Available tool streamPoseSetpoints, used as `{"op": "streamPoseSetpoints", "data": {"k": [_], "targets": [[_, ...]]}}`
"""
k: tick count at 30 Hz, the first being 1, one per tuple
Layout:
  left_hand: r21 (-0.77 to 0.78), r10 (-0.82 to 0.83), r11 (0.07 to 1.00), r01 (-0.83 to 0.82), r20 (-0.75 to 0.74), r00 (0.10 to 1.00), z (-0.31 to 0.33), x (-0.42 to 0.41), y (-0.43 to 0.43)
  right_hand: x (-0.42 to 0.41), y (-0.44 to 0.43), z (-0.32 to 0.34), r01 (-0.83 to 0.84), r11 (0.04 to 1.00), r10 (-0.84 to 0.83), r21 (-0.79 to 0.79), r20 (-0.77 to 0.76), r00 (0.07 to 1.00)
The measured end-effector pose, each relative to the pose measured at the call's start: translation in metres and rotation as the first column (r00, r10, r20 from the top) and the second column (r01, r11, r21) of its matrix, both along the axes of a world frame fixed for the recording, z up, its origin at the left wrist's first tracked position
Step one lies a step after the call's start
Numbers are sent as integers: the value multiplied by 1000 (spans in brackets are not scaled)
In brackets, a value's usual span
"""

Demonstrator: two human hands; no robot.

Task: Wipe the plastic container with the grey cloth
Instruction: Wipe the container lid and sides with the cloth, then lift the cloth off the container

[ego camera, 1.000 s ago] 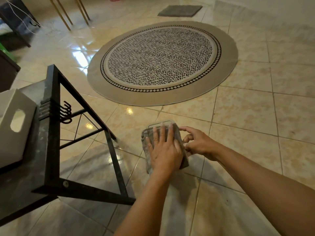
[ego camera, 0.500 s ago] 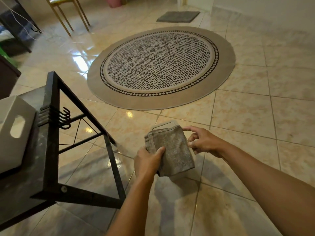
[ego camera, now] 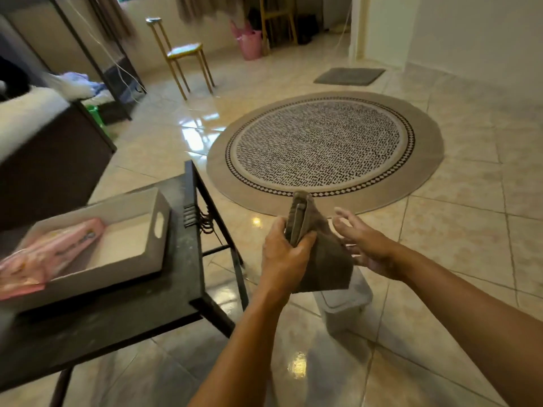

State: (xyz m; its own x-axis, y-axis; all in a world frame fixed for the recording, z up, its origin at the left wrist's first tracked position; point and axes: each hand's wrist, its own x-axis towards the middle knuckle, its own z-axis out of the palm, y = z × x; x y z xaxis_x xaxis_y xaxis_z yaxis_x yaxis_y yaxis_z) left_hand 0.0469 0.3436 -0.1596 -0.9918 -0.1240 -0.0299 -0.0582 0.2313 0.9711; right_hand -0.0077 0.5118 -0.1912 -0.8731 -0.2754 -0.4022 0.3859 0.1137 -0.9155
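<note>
While the left hand [ego camera: 283,251] closes its grip around the folded grey cloth [ego camera: 320,254], thumb pressed over the front fold, the right hand [ego camera: 364,245] hangs just beside the cloth with fingers spread and slack — its grip holds nothing, though whether a fingertip grazes the cloth's right edge I cannot tell. The cloth stands nearly on end in the air, its lower corner drooping over the plastic container [ego camera: 342,301]. That container sits below the hands near the bench [ego camera: 123,315]; only its lid and one side show, the rest hidden behind cloth and wrist, and I cannot tell whether it rests on the tiled floor [ego camera: 458,239]. On the bench lies a grey tray [ego camera: 129,257] with a blurred pink packet [ego camera: 50,254] inside, cut off at the left edge.

Half a second ago the cloth lay draped flat over the container with the right hand steadying its side; now the cloth has been lifted clear and the right hand has let go — and the view has tipped up to take in a chair [ego camera: 182,54] and the whole round rug [ego camera: 324,151].
</note>
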Motion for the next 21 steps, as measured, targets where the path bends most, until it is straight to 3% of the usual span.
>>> {"op": "streamPoseSetpoints", "data": {"k": [3, 6, 9, 12, 17, 21], "targets": [[66, -10, 998, 15, -71, 997, 59, 13, -25, 18, -30, 55, -69, 924, 63, -377, -28, 998], [32, 69, 997, -65, -130, 989, 107, 30, -65, 30, -58, 106, -142, 884, 78, -446, -159, 984], [-42, 145, 987, -153, -142, 979, 140, 49, -115, 40, -97, 147, -234, 948, 151, -215, -342, 927], [-158, 248, 952, -261, -100, 964, 157, 63, -169, 46, -146, 175, -265, 963, 219, -56, -416, 883], [-452, 369, 813, -368, -89, 925, 164, 61, -248, 37, -232, 192, -283, 926, 372, 250, -484, 792], [-649, 392, 677, -347, -82, 917, 160, 42, -279, 21, -277, 186, -223, 854, 468, 471, -505, 725]]}}
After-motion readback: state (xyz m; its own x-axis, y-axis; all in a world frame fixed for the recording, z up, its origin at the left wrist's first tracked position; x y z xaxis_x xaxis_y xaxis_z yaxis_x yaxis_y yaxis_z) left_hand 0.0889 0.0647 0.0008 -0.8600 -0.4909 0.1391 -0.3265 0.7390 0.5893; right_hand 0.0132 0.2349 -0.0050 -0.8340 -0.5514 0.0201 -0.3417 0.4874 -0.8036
